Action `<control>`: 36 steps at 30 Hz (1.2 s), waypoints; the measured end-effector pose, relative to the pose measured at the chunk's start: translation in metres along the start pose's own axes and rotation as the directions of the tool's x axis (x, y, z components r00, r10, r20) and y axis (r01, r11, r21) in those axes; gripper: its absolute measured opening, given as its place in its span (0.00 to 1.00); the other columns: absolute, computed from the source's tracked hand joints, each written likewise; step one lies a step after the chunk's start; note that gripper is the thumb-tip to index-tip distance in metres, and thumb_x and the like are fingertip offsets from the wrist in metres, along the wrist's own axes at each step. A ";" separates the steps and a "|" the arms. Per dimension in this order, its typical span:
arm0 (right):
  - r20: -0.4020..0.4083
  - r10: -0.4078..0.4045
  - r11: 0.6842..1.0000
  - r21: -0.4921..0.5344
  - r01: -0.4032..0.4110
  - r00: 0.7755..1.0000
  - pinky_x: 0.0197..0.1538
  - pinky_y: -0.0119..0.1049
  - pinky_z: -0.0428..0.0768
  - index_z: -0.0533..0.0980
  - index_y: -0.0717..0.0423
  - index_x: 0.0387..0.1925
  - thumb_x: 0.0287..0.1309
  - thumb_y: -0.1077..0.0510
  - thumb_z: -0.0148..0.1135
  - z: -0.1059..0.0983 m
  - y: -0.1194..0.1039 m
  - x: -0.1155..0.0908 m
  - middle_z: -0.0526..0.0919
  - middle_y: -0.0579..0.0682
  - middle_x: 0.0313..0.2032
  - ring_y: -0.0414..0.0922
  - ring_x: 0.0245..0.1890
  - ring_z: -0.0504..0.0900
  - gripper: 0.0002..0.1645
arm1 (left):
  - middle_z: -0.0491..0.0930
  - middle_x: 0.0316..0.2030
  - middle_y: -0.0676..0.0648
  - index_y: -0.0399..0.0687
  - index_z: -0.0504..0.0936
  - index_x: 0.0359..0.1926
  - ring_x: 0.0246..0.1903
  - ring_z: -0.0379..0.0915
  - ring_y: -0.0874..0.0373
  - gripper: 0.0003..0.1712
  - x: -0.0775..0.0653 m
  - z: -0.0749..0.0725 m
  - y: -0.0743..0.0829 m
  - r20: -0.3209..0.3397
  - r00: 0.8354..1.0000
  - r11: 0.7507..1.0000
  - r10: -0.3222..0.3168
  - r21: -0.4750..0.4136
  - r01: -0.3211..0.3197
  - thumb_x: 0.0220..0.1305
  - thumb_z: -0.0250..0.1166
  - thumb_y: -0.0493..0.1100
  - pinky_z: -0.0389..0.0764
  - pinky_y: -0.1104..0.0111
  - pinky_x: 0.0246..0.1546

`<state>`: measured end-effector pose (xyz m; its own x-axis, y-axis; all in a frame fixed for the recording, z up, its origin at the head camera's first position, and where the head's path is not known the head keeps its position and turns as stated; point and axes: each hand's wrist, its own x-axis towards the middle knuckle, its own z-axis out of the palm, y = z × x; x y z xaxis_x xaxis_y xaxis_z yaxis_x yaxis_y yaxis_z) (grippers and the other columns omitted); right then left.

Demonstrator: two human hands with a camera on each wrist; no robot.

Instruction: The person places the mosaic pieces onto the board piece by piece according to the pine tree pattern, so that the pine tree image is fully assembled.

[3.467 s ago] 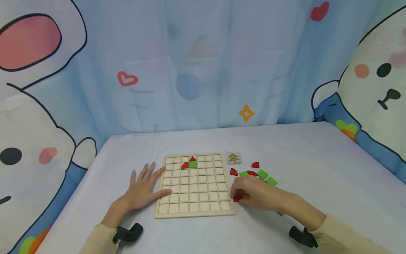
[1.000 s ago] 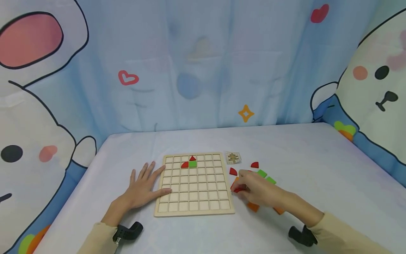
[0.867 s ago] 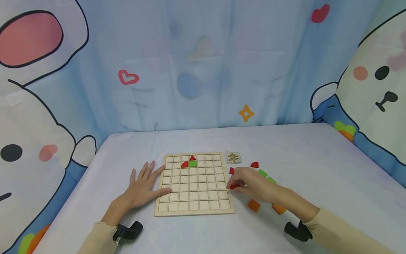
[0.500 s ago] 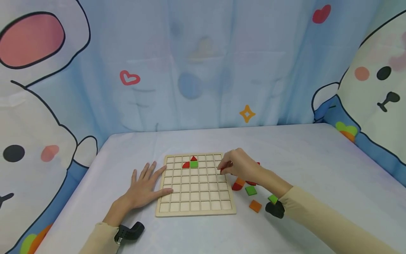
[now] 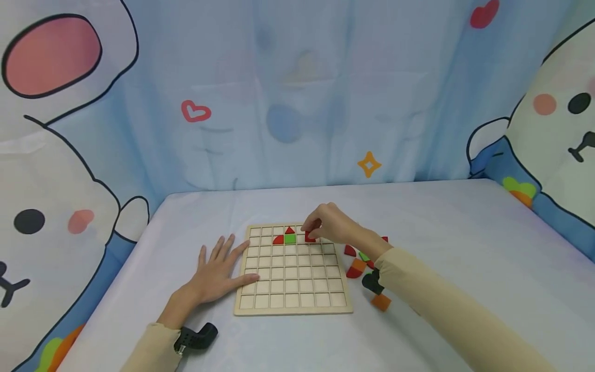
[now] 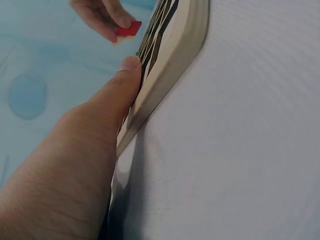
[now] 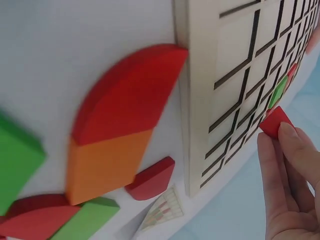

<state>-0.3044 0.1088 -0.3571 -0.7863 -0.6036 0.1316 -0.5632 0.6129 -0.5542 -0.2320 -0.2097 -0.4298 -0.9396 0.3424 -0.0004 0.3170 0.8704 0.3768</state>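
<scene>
White cloth (image 5: 441, 217) lies beneath as the right hand (image 5: 333, 223) pinches a red piece (image 7: 273, 121) between thumb and fingertips, above the board (image 5: 292, 286) toward its far edge, right of a green square (image 5: 290, 238), while the left hand (image 5: 217, 274), fingers spread, touches the board's left edge

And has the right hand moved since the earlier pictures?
Yes: against the grid board, the right hand moved left and forward, from beside it to above it.

Grid board (image 5: 292, 272), matt, seemingly wood.
</scene>
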 end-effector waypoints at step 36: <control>0.042 0.141 0.979 -0.153 -0.133 0.989 0.47 0.35 0.87 0.88 0.68 0.46 0.64 0.75 0.66 0.027 -0.015 0.020 0.89 0.60 0.46 0.54 0.49 0.88 0.12 | 0.42 0.83 0.36 0.56 0.55 0.84 0.82 0.30 0.36 0.54 -0.001 0.002 -0.001 -0.005 1.000 1.000 0.000 -0.001 0.000 0.67 0.60 0.74 0.26 0.31 0.73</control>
<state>-0.3053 0.0737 -0.3687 -0.8464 -0.5322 0.0172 -0.4858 0.7586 -0.4342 -0.2306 -0.2101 -0.4315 -0.9404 0.3400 0.0045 0.3165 0.8704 0.3773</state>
